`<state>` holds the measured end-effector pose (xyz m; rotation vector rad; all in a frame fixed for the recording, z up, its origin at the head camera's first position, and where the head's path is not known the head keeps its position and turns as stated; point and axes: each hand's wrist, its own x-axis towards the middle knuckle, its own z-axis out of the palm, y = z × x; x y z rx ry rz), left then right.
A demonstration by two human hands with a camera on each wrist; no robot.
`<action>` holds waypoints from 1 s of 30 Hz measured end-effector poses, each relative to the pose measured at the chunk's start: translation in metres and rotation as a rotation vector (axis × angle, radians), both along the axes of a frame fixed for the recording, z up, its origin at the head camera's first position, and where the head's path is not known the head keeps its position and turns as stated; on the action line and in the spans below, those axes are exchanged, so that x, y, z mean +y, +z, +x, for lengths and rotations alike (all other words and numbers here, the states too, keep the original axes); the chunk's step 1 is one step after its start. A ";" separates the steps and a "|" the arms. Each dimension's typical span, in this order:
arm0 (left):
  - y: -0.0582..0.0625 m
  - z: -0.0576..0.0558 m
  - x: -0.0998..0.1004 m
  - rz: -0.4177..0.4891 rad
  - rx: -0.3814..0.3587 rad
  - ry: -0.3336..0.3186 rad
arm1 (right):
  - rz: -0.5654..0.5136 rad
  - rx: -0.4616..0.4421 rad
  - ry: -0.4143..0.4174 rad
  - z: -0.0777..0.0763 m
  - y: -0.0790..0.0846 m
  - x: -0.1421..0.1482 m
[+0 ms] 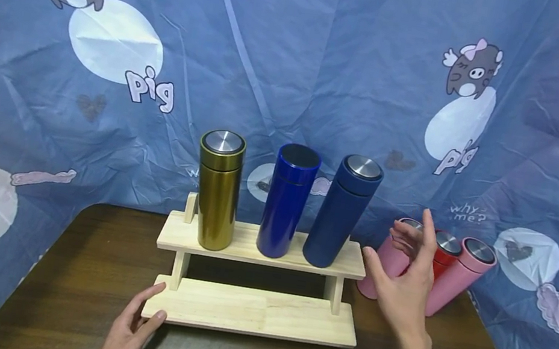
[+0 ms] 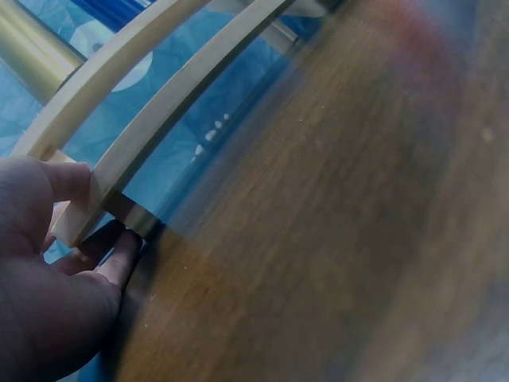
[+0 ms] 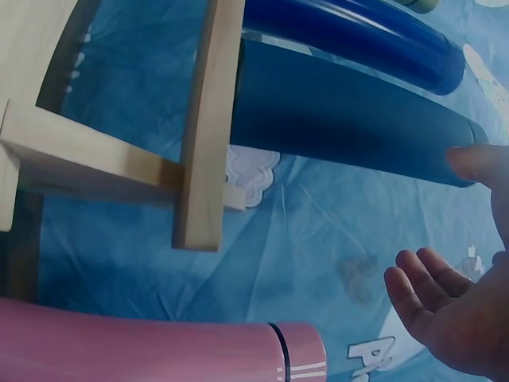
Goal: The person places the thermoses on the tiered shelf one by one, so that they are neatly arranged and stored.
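- Blue printed cloth (image 1: 280,34): hanging beyond the left hand (image 1: 131,322) and right hand (image 1: 404,286).
- Brown table (image 1: 80,253): lying beneath both hands.
- Wooden rack (image 1: 179,268), two-tiered: standing between the hands, mostly ahead of the left.
- Gold bottle (image 1: 216,207), bright blue bottle (image 1: 285,212), navy bottle (image 1: 340,221): standing on the upper shelf (image 1: 244,236), ahead and rightward of the left hand; the navy is standing near the right thumb, contact unclear.
- Pink bottle (image 1: 391,257), red bottle (image 1: 444,258), second pink bottle (image 1: 460,282): standing just behind the right hand, which is partly hiding them.
- Right hand: thumb and loose fingers are spreading apart, gripping nothing.
- Left hand: thumb and fingers are pinching the lower shelf's (image 1: 258,311) near end.
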<state>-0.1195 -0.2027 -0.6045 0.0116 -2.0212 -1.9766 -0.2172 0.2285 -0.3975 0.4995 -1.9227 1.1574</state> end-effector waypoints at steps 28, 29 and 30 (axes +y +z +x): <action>0.012 0.003 0.002 -0.061 -0.081 0.025 | -0.060 0.007 -0.087 0.009 0.004 0.027; 0.017 0.004 0.004 -0.063 -0.090 0.024 | -0.055 0.002 -0.099 0.009 0.004 0.029; 0.021 0.005 0.006 -0.066 -0.099 0.025 | -0.050 -0.001 -0.108 0.008 0.004 0.031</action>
